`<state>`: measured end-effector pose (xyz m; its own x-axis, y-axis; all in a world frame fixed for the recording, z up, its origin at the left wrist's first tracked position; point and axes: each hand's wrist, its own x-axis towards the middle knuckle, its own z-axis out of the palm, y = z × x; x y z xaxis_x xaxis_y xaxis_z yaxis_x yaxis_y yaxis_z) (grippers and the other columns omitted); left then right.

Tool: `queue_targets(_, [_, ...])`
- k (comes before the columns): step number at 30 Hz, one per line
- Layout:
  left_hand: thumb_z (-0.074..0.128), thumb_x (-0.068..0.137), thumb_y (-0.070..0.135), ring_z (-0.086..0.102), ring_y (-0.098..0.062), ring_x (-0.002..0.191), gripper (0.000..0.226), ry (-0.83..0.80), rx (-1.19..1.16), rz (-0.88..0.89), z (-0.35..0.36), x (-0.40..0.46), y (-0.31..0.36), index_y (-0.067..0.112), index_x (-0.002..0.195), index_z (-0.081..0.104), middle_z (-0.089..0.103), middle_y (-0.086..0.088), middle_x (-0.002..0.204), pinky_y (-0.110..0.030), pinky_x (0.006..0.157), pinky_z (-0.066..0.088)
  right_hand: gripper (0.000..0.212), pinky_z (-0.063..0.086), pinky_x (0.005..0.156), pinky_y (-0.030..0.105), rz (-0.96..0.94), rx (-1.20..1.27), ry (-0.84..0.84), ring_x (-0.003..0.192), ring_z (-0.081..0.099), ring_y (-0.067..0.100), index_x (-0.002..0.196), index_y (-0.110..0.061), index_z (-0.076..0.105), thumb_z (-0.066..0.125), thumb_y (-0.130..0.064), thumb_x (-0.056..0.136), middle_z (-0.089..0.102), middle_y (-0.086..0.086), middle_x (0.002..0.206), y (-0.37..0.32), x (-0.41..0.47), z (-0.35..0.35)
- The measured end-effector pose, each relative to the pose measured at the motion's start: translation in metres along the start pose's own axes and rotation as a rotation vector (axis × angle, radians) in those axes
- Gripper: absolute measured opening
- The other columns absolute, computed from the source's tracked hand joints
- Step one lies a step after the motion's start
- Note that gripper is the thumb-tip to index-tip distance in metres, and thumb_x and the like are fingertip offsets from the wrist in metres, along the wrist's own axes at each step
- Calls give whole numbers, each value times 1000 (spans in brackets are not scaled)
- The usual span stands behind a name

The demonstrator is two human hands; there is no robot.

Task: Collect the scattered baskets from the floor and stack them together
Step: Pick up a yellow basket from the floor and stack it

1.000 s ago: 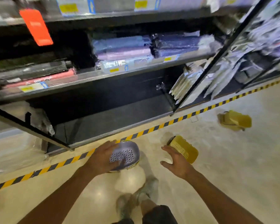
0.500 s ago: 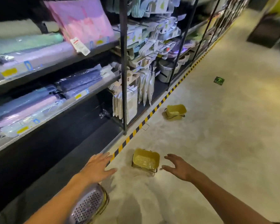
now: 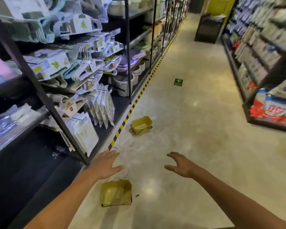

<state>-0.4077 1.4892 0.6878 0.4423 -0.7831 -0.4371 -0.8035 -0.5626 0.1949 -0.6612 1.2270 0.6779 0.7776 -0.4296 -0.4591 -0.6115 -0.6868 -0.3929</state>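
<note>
Two baskets in view: both yellow, both on the floor (image 3: pixel 196 146), neither stacked.
Near basket (image 3: pixel 116 193): lay below and between the two forearms, mouth facing up toward the camera, dark wire handle at its lower edge. Not touched by either hand.
Far basket (image 3: pixel 141 125): sat further up the aisle, just beside the yellow-black floor tape (image 3: pixel 135 103), tipped a little, handle showing on its right side. Well apart from the near basket.
Left hand (image 3: pixel 106 164): held out above the floor, fingers straight and spread, holding nothing.
Right hand (image 3: pixel 180 164): held out likewise, fingers loosely bent and parted, holding nothing.
Likely reason for posture: both arms reached forward past the near basket, palms down; probably balance or a reach while the head turned up the aisle. Judgement only.
Surroundings: shelf (image 3: pixel 89 76) of hangers and packets on the left; green arrow sticker (image 3: pixel 178 82) further along the floor.
Change from half a second earlier: the near basket had been ahead of the fingertips; it was now beneath the wrists. The grey perforated bowl under the left forearm was out of view. More aisle was visible.
Progress: stacking not begun for these two, as judged.
</note>
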Motion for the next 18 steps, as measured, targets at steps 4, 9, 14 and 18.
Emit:
queue_targets(4, [37, 98, 70, 3, -20, 158, 80, -16, 7, 41, -26, 57, 28, 29, 163, 15, 6, 3, 171, -41, 127, 7, 77, 19, 125, 37, 20, -3, 15, 154, 19, 21, 160, -21, 27, 53, -59, 98, 20, 3, 168, 32, 32, -42])
queue_targets(9, [38, 98, 70, 1, -21, 158, 81, -44, 44, 38, -71, 155, 24, 29, 163, 12, 3, 3, 171, -40, 128, 5, 78, 22, 123, 37, 36, 12, 44, 154, 21, 22, 160, -21, 26, 53, -59, 98, 20, 3, 168, 55, 88, -93])
queue_targets(14, [40, 98, 68, 8, -21, 157, 82, -50, 65, 99, -114, 262, 28, 26, 163, 15, 9, 2, 171, -38, 127, 11, 79, 24, 123, 39, 77, 22, 56, 153, 23, 22, 161, -19, 24, 54, -58, 98, 20, 2, 168, 75, 149, -142])
queue_targets(18, [42, 98, 67, 13, -20, 156, 82, -51, 64, 107, -145, 332, 36, 23, 163, 16, 13, 1, 170, -37, 125, 16, 80, 24, 123, 37, 102, 21, 58, 153, 24, 22, 161, -19, 24, 55, -57, 98, 21, 2, 168, 97, 199, -182])
